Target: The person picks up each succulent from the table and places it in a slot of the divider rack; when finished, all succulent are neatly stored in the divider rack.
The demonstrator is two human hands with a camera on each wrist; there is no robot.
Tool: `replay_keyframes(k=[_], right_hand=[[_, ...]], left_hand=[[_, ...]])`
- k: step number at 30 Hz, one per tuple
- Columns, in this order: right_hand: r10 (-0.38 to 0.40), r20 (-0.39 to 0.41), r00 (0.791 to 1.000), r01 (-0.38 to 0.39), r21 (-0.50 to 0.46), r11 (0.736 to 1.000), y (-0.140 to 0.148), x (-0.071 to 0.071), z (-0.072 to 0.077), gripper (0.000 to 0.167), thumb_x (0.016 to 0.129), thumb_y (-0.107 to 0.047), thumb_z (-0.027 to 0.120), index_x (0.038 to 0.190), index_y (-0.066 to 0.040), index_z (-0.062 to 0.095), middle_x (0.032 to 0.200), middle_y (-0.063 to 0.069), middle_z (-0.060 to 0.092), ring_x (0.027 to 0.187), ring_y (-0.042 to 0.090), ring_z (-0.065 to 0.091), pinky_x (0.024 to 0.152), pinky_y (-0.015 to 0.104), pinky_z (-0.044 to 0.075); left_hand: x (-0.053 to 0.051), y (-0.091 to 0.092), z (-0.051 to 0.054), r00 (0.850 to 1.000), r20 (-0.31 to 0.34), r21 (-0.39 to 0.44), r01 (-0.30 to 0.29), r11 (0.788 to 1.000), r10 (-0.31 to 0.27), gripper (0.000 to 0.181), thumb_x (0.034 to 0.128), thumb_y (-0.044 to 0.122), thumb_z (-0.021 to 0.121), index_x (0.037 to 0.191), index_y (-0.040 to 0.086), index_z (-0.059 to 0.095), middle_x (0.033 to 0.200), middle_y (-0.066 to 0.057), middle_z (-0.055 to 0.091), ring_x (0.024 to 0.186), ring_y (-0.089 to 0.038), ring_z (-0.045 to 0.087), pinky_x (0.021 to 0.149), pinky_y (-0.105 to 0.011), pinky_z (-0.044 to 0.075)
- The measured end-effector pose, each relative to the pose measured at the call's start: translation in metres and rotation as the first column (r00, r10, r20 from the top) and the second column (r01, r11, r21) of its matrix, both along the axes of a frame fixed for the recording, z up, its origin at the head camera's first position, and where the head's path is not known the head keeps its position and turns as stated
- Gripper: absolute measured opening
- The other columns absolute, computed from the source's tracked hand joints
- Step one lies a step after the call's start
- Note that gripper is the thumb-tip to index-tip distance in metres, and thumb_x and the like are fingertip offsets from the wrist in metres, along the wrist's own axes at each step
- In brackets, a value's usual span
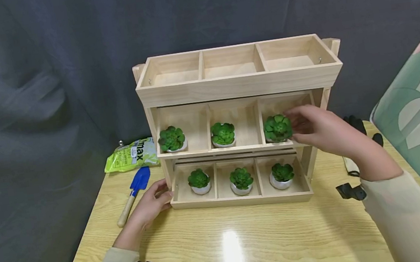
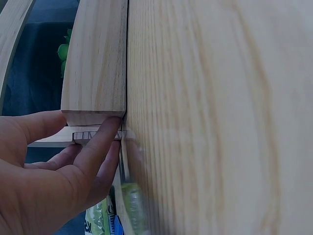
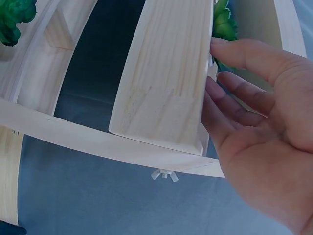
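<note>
A three-tier wooden plant stand (image 1: 240,86) stands on the table, each tier split into three compartments. My right hand (image 1: 315,128) is at the middle tier's right compartment, its thumb and fingers around the side of a potted succulent (image 1: 277,128). In the right wrist view, the tier's front board (image 3: 161,73) hides most of the pot. My left hand (image 1: 154,203) grips the left end of the bottom tray (image 1: 239,202); in the left wrist view, thumb and fingers meet the tray's corner (image 2: 93,73). More succulents in white pots, like one (image 1: 199,181) at lower left, fill the other lower compartments.
Left of the stand lie a blue trowel (image 1: 140,180) with a wooden handle and a green plastic bag (image 1: 129,155). Behind the right arm are dark and white items (image 1: 354,123), partly hidden. A dark curtain (image 1: 65,57) hangs behind the table (image 1: 193,248).
</note>
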State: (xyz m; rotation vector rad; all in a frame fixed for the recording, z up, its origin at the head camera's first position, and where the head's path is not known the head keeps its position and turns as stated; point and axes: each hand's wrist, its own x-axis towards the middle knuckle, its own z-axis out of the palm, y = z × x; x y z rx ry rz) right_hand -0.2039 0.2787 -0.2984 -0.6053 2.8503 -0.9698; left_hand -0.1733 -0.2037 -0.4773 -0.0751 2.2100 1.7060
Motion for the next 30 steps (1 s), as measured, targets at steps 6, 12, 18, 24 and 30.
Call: replay_keyframes(k=[6, 12, 18, 24, 30], right_hand=[[-0.015, -0.089, 0.996, 0.017, 0.016, 1.000, 0.003, 0.014, -0.001, 0.053, 0.104, -0.012, 0.070, 0.152, 0.001, 0.052, 0.145, 0.023, 0.058, 0.129, 0.046, 0.067, 0.105, 0.061, 0.057], [-0.072, -0.187, 0.980, 0.084, 0.057, 0.995, 0.006, 0.030, -0.002, 0.048, 0.104, -0.017, 0.071, 0.148, -0.004, 0.057, 0.145, 0.018, 0.060, 0.123, 0.041, 0.069, 0.103, 0.062, 0.057], [-0.061, -0.304, 0.951, 0.100, 0.115, 0.988, 0.007, 0.046, 0.002, 0.046, 0.103, -0.017, 0.072, 0.145, -0.003, 0.059, 0.136, 0.019, 0.063, 0.116, 0.044, 0.069, 0.095, 0.064, 0.058], [-0.052, -0.379, 0.924, 0.124, 0.167, 0.978, 0.011, 0.067, 0.003, 0.046, 0.101, -0.017, 0.075, 0.142, -0.001, 0.061, 0.136, 0.021, 0.065, 0.110, 0.042, 0.070, 0.091, 0.060, 0.057], [-0.053, -0.458, 0.887, 0.167, 0.212, 0.963, 0.020, 0.084, -0.007, 0.051, 0.094, -0.013, 0.081, 0.138, 0.004, 0.063, 0.132, 0.025, 0.066, 0.115, 0.044, 0.063, 0.092, 0.058, 0.052]], left_hand=[[0.001, 0.003, 0.000, 1.000, 0.002, 0.007, 0.001, 1.000, -0.001, 0.062, 0.1125, 0.012, 0.053, 0.168, 0.004, 0.027, 0.170, -0.027, 0.030, 0.153, -0.051, 0.042, 0.119, -0.062, 0.049], [0.002, 0.002, 0.002, 1.000, 0.005, -0.005, -0.012, 1.000, 0.012, 0.061, 0.1123, 0.013, 0.053, 0.167, 0.005, 0.029, 0.170, -0.026, 0.031, 0.153, -0.050, 0.043, 0.119, -0.061, 0.049], [0.005, 0.001, 0.013, 1.000, -0.015, -0.094, 0.024, 0.995, -0.026, 0.061, 0.1130, 0.020, 0.055, 0.167, 0.005, 0.030, 0.171, -0.025, 0.032, 0.155, -0.050, 0.042, 0.118, -0.058, 0.052], [0.015, -0.007, 0.044, 0.992, -0.102, -0.369, 0.033, 0.929, -0.075, 0.065, 0.1128, 0.041, 0.054, 0.167, 0.012, 0.034, 0.174, -0.023, 0.030, 0.154, -0.049, 0.043, 0.115, -0.063, 0.051], [0.035, -0.012, 0.073, 0.960, -0.242, -0.567, -0.023, 0.824, -0.140, 0.068, 0.1134, 0.050, 0.047, 0.166, 0.008, 0.037, 0.174, -0.023, 0.029, 0.159, -0.052, 0.031, 0.122, -0.073, 0.038]])
